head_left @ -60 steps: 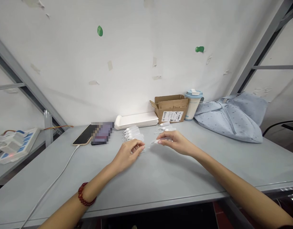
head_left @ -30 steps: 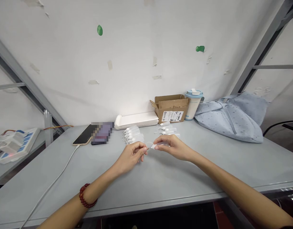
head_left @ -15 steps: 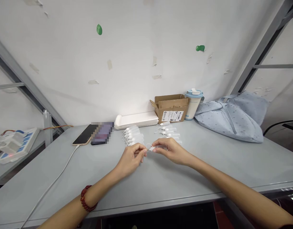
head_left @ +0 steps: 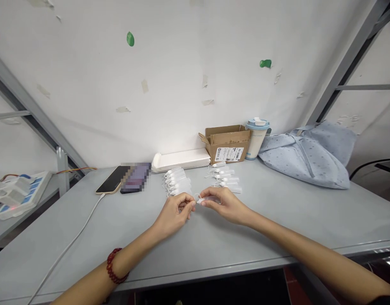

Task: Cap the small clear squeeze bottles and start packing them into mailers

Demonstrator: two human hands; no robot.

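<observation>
My right hand [head_left: 229, 205] pinches a small clear tube with a white cap and string loop [head_left: 200, 201]; most of the tube is hidden by the fingers. Close against the capped end, my left hand [head_left: 174, 213] has thumb and forefinger pressed together. Whatever those fingertips grip is too small to make out. Just beyond the left hand lies a row of similar clear tubes [head_left: 181, 184] with white caps and string loops. A second group of capped tubes [head_left: 228, 173] lies behind the right hand, several of them spaced apart.
On the grey table [head_left: 182, 258], a white stack [head_left: 182, 159], an open cardboard box [head_left: 230, 142], a lidded cup [head_left: 255, 140] and a blue cloth bag [head_left: 304, 159] line the wall. Two phones lie left, one [head_left: 112, 181] with a white cable [head_left: 77, 231].
My right hand has shifted slightly down and left with the tube, and the capped end now sits closer to the left fingertips. The left hand has hardly moved.
</observation>
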